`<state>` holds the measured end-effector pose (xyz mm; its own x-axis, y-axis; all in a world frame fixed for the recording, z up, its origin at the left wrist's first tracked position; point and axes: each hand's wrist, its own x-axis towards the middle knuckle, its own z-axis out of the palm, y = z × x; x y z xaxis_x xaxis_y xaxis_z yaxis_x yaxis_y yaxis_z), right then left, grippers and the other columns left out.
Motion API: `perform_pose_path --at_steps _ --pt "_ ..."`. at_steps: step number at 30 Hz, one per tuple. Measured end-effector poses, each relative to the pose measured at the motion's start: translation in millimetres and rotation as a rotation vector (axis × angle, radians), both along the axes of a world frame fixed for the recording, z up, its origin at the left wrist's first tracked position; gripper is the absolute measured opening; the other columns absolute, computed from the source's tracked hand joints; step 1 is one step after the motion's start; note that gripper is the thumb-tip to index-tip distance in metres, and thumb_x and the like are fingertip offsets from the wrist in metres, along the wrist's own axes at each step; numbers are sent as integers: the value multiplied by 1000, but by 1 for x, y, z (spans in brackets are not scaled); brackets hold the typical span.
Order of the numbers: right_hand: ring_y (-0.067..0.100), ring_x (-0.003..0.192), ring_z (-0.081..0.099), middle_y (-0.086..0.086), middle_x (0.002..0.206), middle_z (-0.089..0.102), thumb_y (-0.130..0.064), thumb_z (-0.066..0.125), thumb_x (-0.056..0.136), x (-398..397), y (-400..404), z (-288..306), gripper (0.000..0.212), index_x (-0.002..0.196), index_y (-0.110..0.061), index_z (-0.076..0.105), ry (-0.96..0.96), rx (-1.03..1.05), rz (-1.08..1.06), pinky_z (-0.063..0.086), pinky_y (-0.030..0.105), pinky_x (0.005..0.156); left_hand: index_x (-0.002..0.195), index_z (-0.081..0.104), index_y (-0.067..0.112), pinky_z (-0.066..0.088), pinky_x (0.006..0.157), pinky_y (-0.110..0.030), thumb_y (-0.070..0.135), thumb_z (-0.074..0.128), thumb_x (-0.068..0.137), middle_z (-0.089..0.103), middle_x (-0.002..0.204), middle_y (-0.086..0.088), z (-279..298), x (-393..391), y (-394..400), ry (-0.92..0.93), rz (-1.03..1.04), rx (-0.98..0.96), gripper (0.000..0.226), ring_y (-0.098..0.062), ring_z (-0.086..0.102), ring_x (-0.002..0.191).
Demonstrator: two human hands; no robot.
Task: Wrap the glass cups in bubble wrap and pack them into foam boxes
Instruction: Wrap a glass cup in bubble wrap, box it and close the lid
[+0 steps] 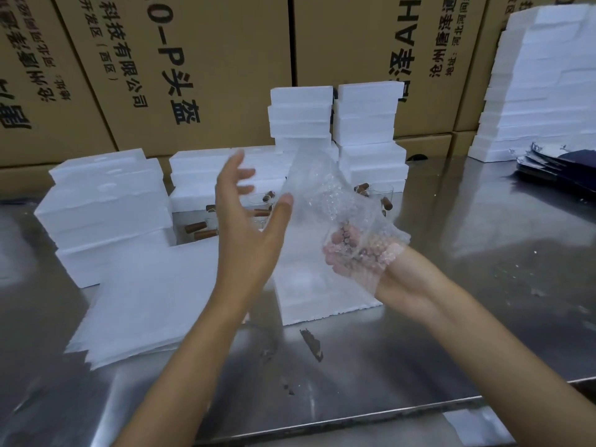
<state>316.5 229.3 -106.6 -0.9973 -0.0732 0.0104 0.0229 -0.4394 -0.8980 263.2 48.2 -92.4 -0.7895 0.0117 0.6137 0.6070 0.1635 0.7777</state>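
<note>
My right hand [358,256] is raised over the table, palm up, shut on a glass cup half rolled in a clear bubble wrap sheet [325,195]; the wrap covers the fingers and a loose end sticks up. My left hand [248,217] hovers just left of the wrap, fingers spread, holding nothing. Below the hands lies an open foam box [309,298] with a round hollow. Several bare glass cups with brown wooden handles [200,229] stand behind my hands, partly hidden by them. A stack of bubble wrap sheets [145,304] lies at the left front.
Foam box stacks stand at left [106,204], centre back [303,117] and far right [541,85]. Cardboard cartons [193,69] wall off the back. Dark flat items [558,166] lie at right. The steel table [451,317] ends at a front edge near me.
</note>
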Motion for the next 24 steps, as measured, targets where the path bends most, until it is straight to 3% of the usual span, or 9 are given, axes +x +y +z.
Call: perform_pose_path --at_steps 2,5,9,12,15,18,20,23,24 --pt "26 82 71 14 99 70 -25 68 81 7 3 0 33 110 -9 69 49 -3 88 59 33 74 153 22 39 37 93 -8 53 66 85 46 142 20 8 -10 -5 -124 -114 -38 82 8 45 126" --pt "22 70 72 16 95 72 -29 87 63 15 4 -2 27 83 -12 81 61 -41 129 60 29 65 145 33 53 41 96 -22 72 59 76 60 120 39 9 -17 -9 -326 -378 -116 76 23 52 111" --pt "20 63 70 15 80 72 -30 68 67 15 1 -9 21 71 -14 81 -58 -4 127 59 27 60 140 46 51 34 112 -58 81 67 66 47 150 11 -9 -17 -1 -508 -558 37 83 -22 43 140" --pt "14 54 68 6 70 73 -27 66 78 13 -3 -16 19 75 -12 78 -134 112 53 56 24 51 142 46 45 33 113 -59 77 73 64 50 149 9 -17 -15 5 -552 -606 78 89 -23 45 139" --pt "6 53 65 -4 67 71 -20 57 98 9 -6 -20 37 69 -26 79 -106 334 67 51 18 51 147 37 46 35 114 -56 75 80 56 38 157 11 -22 -13 7 -602 -531 65 104 -20 37 144" --pt "8 54 60 -3 74 71 -31 65 94 7 1 -13 13 92 -25 76 -71 535 48 48 20 51 136 47 41 50 102 -47 56 86 64 52 147 10 -23 -14 8 -638 -489 210 83 -19 53 133" --pt "11 52 60 1 76 72 -22 65 93 3 10 -8 15 106 -23 72 68 479 -146 48 21 49 132 51 29 58 88 -44 37 83 77 66 131 -1 -22 -18 5 -617 -503 400 65 -26 66 117" --pt "8 70 64 -2 83 72 -4 56 89 1 25 -3 28 93 -26 72 293 382 -794 49 18 63 145 43 18 54 97 -48 28 71 88 64 133 -9 -17 -24 -4 -592 -503 624 64 -30 65 118" --pt "4 77 63 -4 91 71 -1 54 87 1 27 -4 33 97 -28 69 280 380 -870 48 18 68 146 44 19 53 99 -47 27 68 91 63 135 -8 -16 -24 -5 -594 -511 666 60 -28 64 120"
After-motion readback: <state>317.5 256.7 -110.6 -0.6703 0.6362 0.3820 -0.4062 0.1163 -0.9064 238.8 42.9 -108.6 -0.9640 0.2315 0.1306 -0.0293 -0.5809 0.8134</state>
